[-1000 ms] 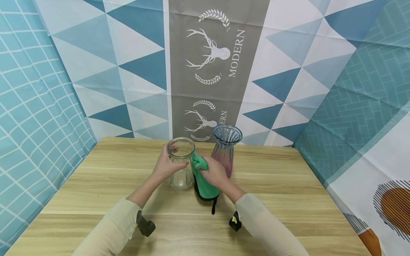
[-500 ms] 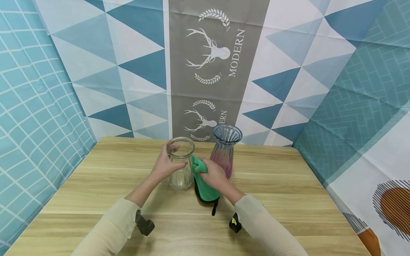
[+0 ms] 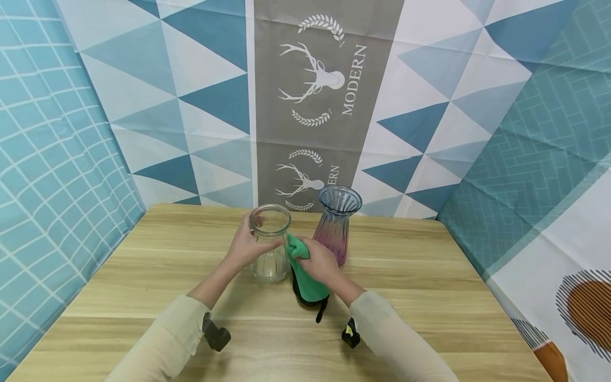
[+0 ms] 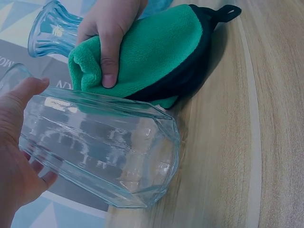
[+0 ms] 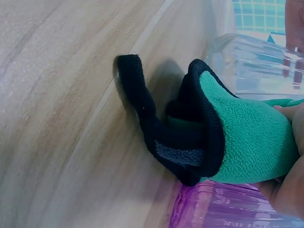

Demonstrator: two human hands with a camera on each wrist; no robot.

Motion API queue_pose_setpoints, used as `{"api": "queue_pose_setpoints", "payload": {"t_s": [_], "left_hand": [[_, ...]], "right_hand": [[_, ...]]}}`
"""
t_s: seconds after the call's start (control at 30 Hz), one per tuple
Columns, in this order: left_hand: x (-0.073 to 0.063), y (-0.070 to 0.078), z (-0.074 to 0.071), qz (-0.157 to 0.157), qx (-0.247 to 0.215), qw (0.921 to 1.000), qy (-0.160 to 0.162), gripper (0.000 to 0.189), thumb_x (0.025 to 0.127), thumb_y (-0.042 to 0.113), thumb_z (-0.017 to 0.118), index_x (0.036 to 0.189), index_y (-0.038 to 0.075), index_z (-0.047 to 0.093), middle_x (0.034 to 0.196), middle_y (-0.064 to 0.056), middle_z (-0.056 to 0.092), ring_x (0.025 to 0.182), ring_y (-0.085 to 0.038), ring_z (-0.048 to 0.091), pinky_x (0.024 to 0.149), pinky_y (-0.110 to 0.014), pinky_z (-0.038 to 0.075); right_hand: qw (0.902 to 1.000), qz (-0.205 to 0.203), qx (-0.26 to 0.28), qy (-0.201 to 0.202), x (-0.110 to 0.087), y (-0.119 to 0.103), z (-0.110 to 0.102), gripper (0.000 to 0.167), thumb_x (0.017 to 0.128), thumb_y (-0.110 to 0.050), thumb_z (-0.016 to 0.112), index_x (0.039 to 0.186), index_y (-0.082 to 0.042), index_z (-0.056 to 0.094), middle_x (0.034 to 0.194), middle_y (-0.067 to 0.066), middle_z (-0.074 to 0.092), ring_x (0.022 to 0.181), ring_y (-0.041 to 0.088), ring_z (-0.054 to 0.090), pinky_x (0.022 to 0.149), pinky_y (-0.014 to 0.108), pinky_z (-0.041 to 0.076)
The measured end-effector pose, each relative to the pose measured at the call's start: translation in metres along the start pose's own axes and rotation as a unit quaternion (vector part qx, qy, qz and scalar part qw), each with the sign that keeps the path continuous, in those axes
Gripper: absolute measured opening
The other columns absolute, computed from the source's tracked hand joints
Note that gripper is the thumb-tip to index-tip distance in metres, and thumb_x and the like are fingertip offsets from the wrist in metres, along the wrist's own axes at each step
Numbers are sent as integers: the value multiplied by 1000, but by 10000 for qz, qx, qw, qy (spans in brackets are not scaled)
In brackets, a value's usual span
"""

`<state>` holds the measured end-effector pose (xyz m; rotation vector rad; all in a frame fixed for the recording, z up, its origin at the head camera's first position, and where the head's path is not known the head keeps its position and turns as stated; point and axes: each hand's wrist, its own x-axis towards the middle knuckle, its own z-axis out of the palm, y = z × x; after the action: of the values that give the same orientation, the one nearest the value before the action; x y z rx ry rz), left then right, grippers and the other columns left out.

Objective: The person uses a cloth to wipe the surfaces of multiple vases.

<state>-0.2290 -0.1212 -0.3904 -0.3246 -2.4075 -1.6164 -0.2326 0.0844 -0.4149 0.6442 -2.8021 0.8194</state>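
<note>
A clear faceted glass vase [image 3: 270,260] stands upright on the wooden table, and my left hand [image 3: 245,244] grips it near the neck, thumb in front and fingers behind. In my right hand [image 3: 320,259] is a folded green cloth [image 3: 310,284] with black edging and a hanging loop. The cloth lies along the right side of the clear vase; in the left wrist view the cloth [image 4: 156,52] overlaps the glass wall, with the thumb pressed on its fold. Behind the right hand stands a ribbed vase [image 3: 336,228], blue at the flared top and pink-purple below.
The wooden table [image 3: 420,297] reaches back to a patterned wall hanging [image 3: 205,106]. Blue tile-patterned sheets [image 3: 62,132] close off the left side, and teal and white fabric the right. A black wrist camera [image 3: 217,338] hangs under the left sleeve.
The lower end of the green cloth has shifted slightly right and toward the front edge. Both hands keep their holds, and the two vases stay in place.
</note>
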Motion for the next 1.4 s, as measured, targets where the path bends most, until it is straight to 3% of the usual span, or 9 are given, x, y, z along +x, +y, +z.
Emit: {"api": "queue_pose_setpoints", "payload": {"t_s": [0.2, 0.4, 0.7, 1.03, 1.23, 1.4], "left_hand": [[1, 1, 0, 72, 186, 9997, 163, 94, 68, 23, 84, 142, 8, 29, 124, -17, 47, 120, -32, 46, 101, -54, 39], [2, -1, 2, 143, -19, 9996, 244, 95, 67, 17, 84, 142, 4, 27, 123, -19, 48, 119, -34, 46, 102, -53, 39], [1, 1, 4, 132, -301, 9992, 221, 94, 67, 7, 81, 142, 2, 24, 125, -21, 48, 123, -34, 45, 109, -48, 35], [0, 3, 2, 40, -337, 9994, 10, 95, 71, 7, 78, 145, 4, 19, 130, -20, 46, 128, -34, 42, 112, -52, 28], [-10, 27, -2, 5, -342, 9994, -91, 91, 72, 1, 74, 144, -3, 17, 133, -28, 43, 130, -40, 39, 112, -55, 26], [-15, 40, -3, -43, -297, 9995, -116, 88, 74, 0, 72, 143, -5, 18, 134, -29, 42, 130, -40, 39, 112, -55, 25]], "right_hand": [[9994, -151, 164, 268, 3, -2, -7, 47, 86, -24, 68, 131, -19, 54, 121, 3, 64, 107, 22, 61, 87, 43, 51], [9963, -170, 604, 595, 8, -8, -17, 44, 86, -23, 68, 127, -16, 56, 116, 6, 65, 103, 23, 62, 84, 42, 51], [9922, -299, 733, 965, 13, -13, -24, 47, 87, -26, 67, 131, -18, 53, 120, 6, 63, 104, 22, 62, 82, 40, 52], [9944, -249, 644, 806, 13, -13, -25, 49, 86, -27, 67, 132, -18, 53, 121, 7, 62, 104, 23, 61, 83, 42, 51], [9964, -340, 495, 605, 12, -12, -24, 46, 87, -27, 67, 130, -19, 54, 117, 5, 64, 102, 22, 62, 82, 42, 51], [9972, -362, 504, 422, 12, -10, -21, 47, 87, -25, 67, 132, -21, 53, 125, 3, 61, 111, 23, 59, 89, 44, 50]]}}
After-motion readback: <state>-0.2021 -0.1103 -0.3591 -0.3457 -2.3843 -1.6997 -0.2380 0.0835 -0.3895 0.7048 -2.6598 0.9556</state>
